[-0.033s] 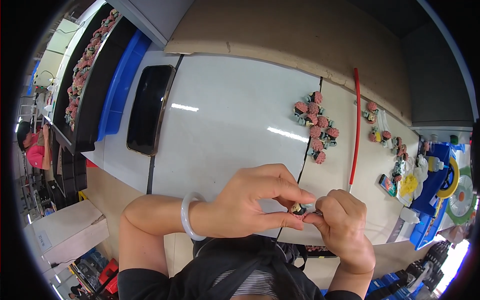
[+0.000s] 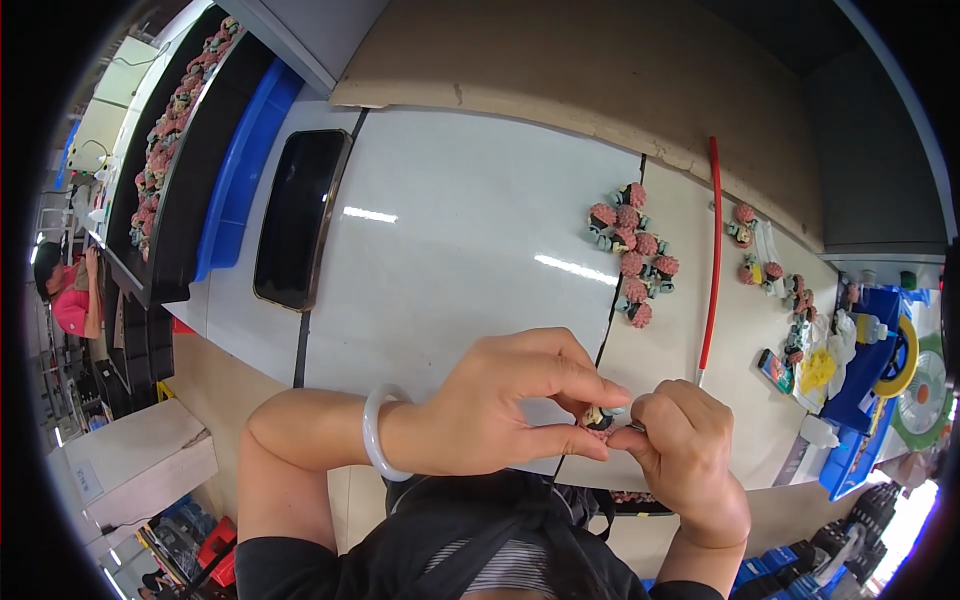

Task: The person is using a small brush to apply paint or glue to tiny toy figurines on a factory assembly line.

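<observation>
Between the thumb and fingers of my left hand is a small painted figurine with pink, black and pale blue parts. A pale bangle circles that wrist. My right hand is closed beside it, thumb tip at the figurine's right side. A small dark bit shows at the right thumb, but what these fingers grip is mostly hidden. A red rod with a thin silvery end reaches down to the right knuckles; whether it is held, I cannot tell. Beyond my hands, several pink-topped figurines cluster on the white table.
A dark phone lies at the left, beside a blue bin and a black tray of figurines. More figurines, a blue caddy and a green fan are at the right. A person sits far left.
</observation>
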Demonstrator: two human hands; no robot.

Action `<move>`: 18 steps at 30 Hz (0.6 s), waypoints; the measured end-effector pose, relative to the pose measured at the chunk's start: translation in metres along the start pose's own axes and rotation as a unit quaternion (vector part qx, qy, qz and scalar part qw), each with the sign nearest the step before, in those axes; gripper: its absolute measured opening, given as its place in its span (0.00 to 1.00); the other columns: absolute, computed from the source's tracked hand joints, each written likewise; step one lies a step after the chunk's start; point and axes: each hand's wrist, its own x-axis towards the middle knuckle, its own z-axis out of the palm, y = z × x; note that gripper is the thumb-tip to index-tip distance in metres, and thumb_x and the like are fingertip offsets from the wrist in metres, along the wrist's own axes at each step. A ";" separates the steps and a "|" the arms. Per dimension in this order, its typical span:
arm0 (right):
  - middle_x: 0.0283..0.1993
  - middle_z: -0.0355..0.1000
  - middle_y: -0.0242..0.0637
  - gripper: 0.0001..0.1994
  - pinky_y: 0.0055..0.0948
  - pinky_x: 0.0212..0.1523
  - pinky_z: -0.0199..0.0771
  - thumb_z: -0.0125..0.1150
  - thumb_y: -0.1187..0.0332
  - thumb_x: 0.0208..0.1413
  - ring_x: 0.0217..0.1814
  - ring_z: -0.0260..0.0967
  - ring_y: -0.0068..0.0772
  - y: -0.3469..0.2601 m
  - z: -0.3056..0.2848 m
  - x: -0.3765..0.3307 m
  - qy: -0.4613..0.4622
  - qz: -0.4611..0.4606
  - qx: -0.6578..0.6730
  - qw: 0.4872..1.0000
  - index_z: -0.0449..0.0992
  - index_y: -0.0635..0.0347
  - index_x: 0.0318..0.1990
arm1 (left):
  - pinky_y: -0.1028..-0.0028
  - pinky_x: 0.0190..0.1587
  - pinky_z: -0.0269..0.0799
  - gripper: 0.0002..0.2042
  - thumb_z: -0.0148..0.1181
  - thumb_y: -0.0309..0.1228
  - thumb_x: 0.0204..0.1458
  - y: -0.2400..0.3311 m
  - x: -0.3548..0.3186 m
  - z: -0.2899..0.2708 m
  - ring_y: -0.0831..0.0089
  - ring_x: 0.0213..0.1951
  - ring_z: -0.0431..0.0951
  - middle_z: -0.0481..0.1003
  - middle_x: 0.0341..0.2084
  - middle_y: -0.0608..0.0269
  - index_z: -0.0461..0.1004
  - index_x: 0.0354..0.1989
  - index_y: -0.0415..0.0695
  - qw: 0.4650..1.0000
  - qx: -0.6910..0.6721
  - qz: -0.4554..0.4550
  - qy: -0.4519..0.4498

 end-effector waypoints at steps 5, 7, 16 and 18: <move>0.15 0.53 0.32 0.17 0.29 0.13 0.54 0.68 0.64 0.33 0.15 0.56 0.31 0.000 0.003 0.001 -0.014 0.001 0.001 1.000 0.61 0.58 0.19 | 0.80 0.27 0.67 0.18 0.71 0.26 0.31 0.000 -0.001 0.000 0.75 0.26 0.72 0.72 0.26 0.62 0.77 0.35 0.41 0.999 0.032 0.025 0.011; 0.15 0.53 0.32 0.17 0.29 0.13 0.54 0.68 0.64 0.34 0.15 0.56 0.31 0.001 0.003 0.001 -0.014 -0.007 0.000 1.000 0.62 0.58 0.19 | 0.80 0.26 0.67 0.18 0.71 0.26 0.31 0.000 -0.001 0.000 0.75 0.26 0.72 0.72 0.25 0.62 0.77 0.35 0.41 0.999 0.039 0.029 0.013; 0.15 0.54 0.32 0.16 0.29 0.13 0.54 0.67 0.64 0.34 0.15 0.57 0.30 0.001 0.007 0.001 -0.016 -0.006 0.000 1.000 0.63 0.57 0.19 | 0.81 0.25 0.66 0.18 0.71 0.27 0.31 -0.001 -0.002 -0.001 0.76 0.25 0.72 0.72 0.25 0.63 0.77 0.36 0.41 0.996 0.076 0.036 0.013; 0.15 0.54 0.32 0.16 0.29 0.13 0.54 0.67 0.64 0.34 0.15 0.56 0.30 0.001 0.005 0.001 -0.025 -0.005 -0.002 1.000 0.63 0.57 0.19 | 0.81 0.25 0.66 0.18 0.71 0.26 0.31 0.000 -0.002 -0.001 0.76 0.25 0.72 0.71 0.25 0.63 0.77 0.36 0.41 0.997 0.071 0.033 0.009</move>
